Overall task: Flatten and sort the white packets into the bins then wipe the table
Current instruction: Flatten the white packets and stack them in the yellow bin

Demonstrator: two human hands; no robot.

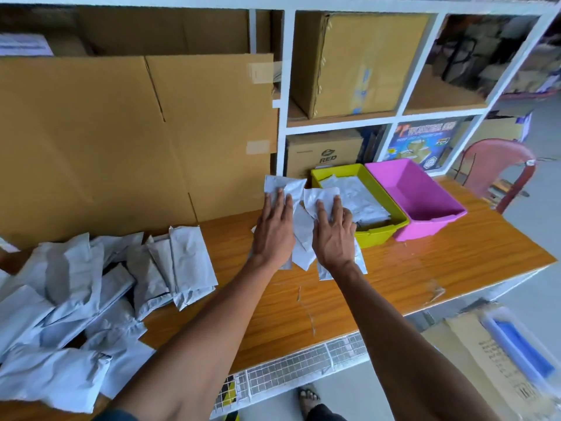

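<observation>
Both hands, L (274,230) & R (334,235), flat, grip open, pressing white packets (303,229) on tabletop (409,268), left of green bin (379,235).

Wooden table (409,268) bears white packets (100,287), green bin (376,235), pink bin (425,229).

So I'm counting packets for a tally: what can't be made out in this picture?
- Packets under the left hand and right hand: overlapping and covered, count unclear.
- Pile of packets: cut off by the left edge.
- Green bin: packets stacked, lower ones hidden.
- Pink bin: near wall hides part of its floor.
</observation>
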